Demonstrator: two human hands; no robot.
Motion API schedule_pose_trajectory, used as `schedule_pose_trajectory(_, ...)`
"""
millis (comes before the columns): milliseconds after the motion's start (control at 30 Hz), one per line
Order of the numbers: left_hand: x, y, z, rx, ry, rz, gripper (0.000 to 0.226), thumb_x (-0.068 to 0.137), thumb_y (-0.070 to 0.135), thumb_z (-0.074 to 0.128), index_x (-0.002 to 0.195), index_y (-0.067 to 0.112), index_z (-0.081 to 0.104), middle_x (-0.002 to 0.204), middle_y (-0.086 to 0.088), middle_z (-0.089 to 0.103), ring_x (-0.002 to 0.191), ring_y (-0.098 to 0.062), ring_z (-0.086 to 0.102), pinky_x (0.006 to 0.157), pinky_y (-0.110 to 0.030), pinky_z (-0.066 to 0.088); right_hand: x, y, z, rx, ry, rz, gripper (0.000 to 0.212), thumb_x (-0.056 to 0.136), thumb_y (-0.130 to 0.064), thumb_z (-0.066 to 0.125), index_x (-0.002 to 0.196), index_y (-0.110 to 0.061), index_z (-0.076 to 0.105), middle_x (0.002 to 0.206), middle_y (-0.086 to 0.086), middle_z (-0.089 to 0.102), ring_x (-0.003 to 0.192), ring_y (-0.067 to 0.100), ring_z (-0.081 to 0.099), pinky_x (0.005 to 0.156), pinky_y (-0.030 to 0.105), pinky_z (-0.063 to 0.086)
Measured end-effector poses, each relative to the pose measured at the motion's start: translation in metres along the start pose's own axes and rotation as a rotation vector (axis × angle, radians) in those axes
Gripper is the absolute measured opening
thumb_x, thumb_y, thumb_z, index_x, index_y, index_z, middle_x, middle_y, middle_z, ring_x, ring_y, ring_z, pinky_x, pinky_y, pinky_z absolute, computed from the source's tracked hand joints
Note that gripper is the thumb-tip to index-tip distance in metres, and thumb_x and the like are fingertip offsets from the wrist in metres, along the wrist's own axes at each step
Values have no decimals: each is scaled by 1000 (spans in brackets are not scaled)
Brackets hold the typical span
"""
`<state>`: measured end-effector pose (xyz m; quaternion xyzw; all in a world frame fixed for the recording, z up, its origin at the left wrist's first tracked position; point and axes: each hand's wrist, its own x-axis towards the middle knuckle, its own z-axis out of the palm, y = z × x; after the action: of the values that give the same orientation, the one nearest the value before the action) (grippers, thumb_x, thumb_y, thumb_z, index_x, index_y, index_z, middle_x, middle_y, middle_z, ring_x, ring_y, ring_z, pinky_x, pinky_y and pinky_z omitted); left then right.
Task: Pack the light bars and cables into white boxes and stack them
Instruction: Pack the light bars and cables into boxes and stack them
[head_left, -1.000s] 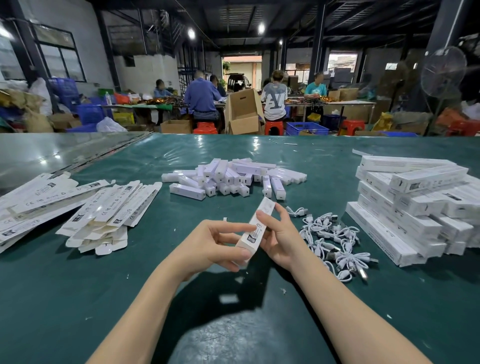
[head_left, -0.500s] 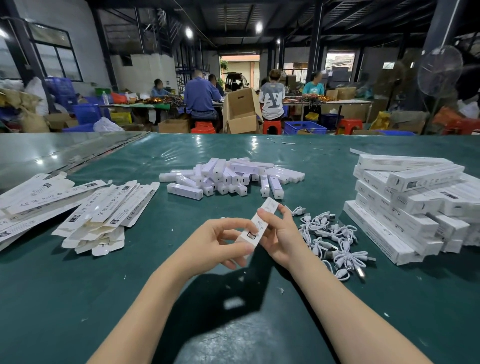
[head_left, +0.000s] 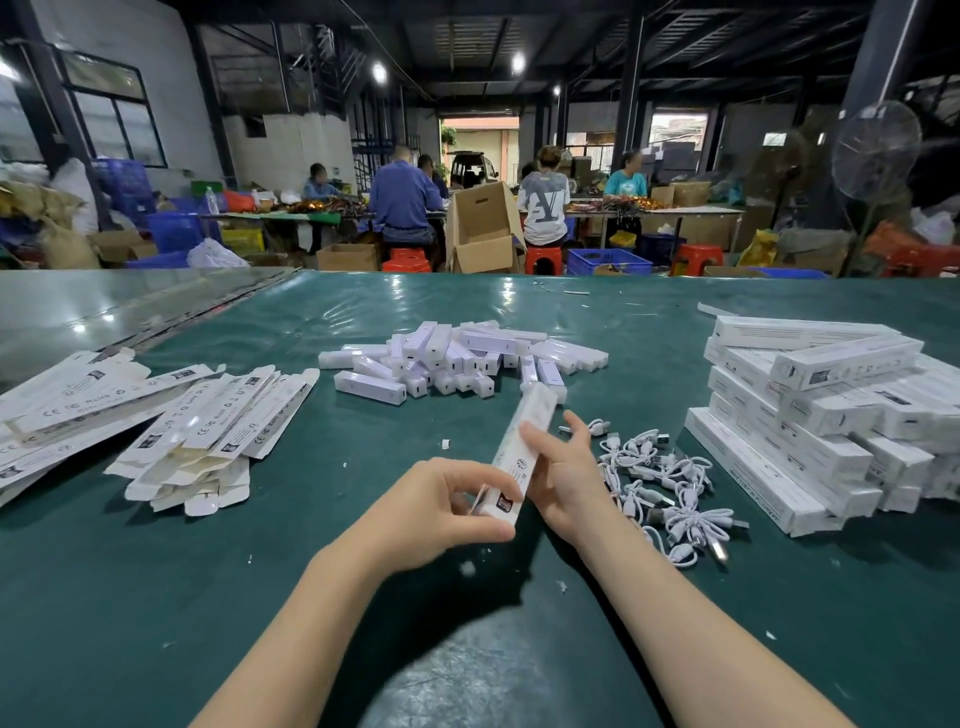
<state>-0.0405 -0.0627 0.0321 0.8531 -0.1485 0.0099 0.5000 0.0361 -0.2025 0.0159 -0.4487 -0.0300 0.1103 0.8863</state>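
Note:
Both my hands hold one long white box (head_left: 524, 441) over the green table, its far end pointing away from me. My left hand (head_left: 447, 506) pinches its near end flap between thumb and fingers. My right hand (head_left: 563, 473) grips the box's middle from the right side. A pile of white light bars (head_left: 457, 358) lies beyond the box. Coiled white cables (head_left: 660, 478) lie just right of my right hand. Flat unfolded boxes (head_left: 208, 431) are heaped at the left. Packed white boxes (head_left: 826, 415) are stacked at the right.
The green table (head_left: 156, 597) reaches to a far edge, with a grey surface (head_left: 104, 312) at the back left. Beyond it several people sit at benches among cardboard boxes (head_left: 483, 228), blue crates and red stools. A fan (head_left: 875, 150) stands at the right.
The box has turned more lengthwise and looks fuller in shape. My left hand has shifted to its near end and my right hand's fingers have spread along its side.

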Motion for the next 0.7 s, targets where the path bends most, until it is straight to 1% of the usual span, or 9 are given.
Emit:
schedule_pose_trajectory(67, 2, -7, 5, 255, 105, 67, 32, 72, 24, 78, 89, 47, 65, 64, 13, 60, 51, -4, 43, 58, -21, 38, -2, 6, 4, -102, -69, 17, 55, 86, 1, 57, 122, -25, 25, 96, 15, 64, 66, 19, 65, 62, 35, 54)
schedule_pose_trajectory(133, 2, -9, 7, 406, 206, 110, 35, 75, 29, 75, 101, 48, 60, 67, 24, 58, 55, 0, 48, 61, -21, 40, -6, 9, 10, -231, -196, 45, 27, 89, -8, 56, 113, -8, 43, 87, 12, 68, 64, 16, 66, 59, 30, 55)
schedule_pose_trajectory(167, 2, -10, 8, 434, 242, 111, 41, 75, 32, 73, 108, 48, 54, 67, 26, 57, 57, 1, 49, 62, -21, 41, -8, 8, 12, -264, -263, 70, 15, 91, -14, 52, 103, -4, 53, 78, 8, 69, 63, 15, 67, 59, 28, 55)
schedule_pose_trajectory(200, 2, -11, 8, 431, 277, 101, 49, 75, 35, 73, 115, 46, 46, 65, 26, 58, 58, 2, 51, 62, -23, 43, -9, 8, 12, -280, -331, 95, 18, 94, -17, 48, 97, -3, 59, 74, 5, 70, 65, 14, 67, 61, 27, 55)
schedule_pose_trajectory(333, 5, -15, 8, 330, 423, 38, 76, 65, 39, 80, 117, 34, 25, 57, 22, 58, 55, -1, 56, 59, -26, 46, -12, 4, 11, -381, -486, 140, 18, 93, -11, 47, 106, -1, 56, 85, 8, 64, 72, 16, 62, 69, 26, 51)
schedule_pose_trajectory(400, 4, -14, 8, 335, 480, 23, 77, 62, 42, 81, 112, 35, 22, 50, 16, 51, 48, -1, 49, 51, -24, 36, -13, 5, 13, -537, -368, 63, 11, 94, -15, 49, 99, -6, 53, 74, 2, 59, 57, 14, 54, 49, 21, 45)
schedule_pose_trajectory(467, 5, -15, 7, 296, 526, -1, 72, 67, 41, 77, 114, 32, 24, 53, 9, 46, 45, -3, 46, 52, -26, 37, -10, 5, 17, -531, -153, -58, 14, 94, -23, 50, 85, -12, 49, 55, -4, 53, 37, 9, 42, 32, 16, 30)
schedule_pose_trajectory(567, 5, -19, 3, 221, 530, -42, 62, 80, 35, 68, 125, 25, 27, 62, 7, 53, 50, -3, 51, 65, -31, 46, 0, -16, 19, -246, 139, -170, 18, 93, -26, 53, 80, -15, 49, 55, -1, 51, 28, 4, 35, 29, 11, 26)
schedule_pose_trajectory(700, 3, -23, 5, 258, 435, -74, 64, 86, 34, 62, 135, 26, 22, 69, 9, 58, 61, -5, 57, 71, -30, 48, 4, -66, 5, 157, 373, -214, 12, 88, -19, 61, 87, -8, 56, 68, 4, 56, 34, 2, 47, 36, 14, 41)
